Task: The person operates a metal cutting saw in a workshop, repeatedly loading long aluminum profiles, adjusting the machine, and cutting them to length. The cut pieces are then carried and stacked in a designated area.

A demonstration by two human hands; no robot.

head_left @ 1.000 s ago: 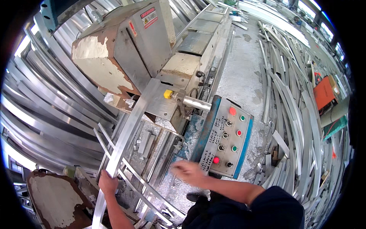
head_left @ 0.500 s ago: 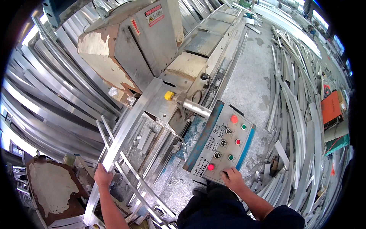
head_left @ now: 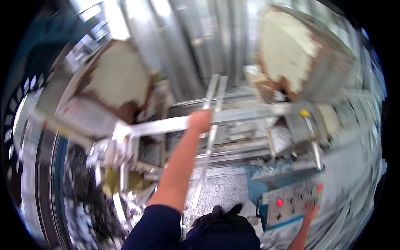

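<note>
My left hand (head_left: 201, 121) is closed around a long silvery aluminium profile (head_left: 246, 115), near its middle. The profile lies crosswise between two saw-like machine heads, its right end beside a yellow-tipped clamp (head_left: 305, 113). Two thin metal strips (head_left: 211, 139) cross it close to that hand, running front to back. At the lower right, my right hand (head_left: 310, 212) is at the near edge of a grey control panel (head_left: 273, 217) with red buttons and dark switches. Motion blur smears its fingers, so whether it presses a button cannot be made out.
The left machine head (head_left: 116, 81) and right machine head (head_left: 287, 46) have peeling cream paint. Tall metal profiles (head_left: 166, 46) stand behind. Short offcuts (head_left: 241, 132) lie between the heads. A silvery, scrap-strewn floor (head_left: 225, 187) is in front of me. Blurred scrap lies at the left.
My view has swung left, bringing the left machine head and the whole profile into sight. My left hand still grips the profile. My right hand remains at the panel, which now appears farther right.
</note>
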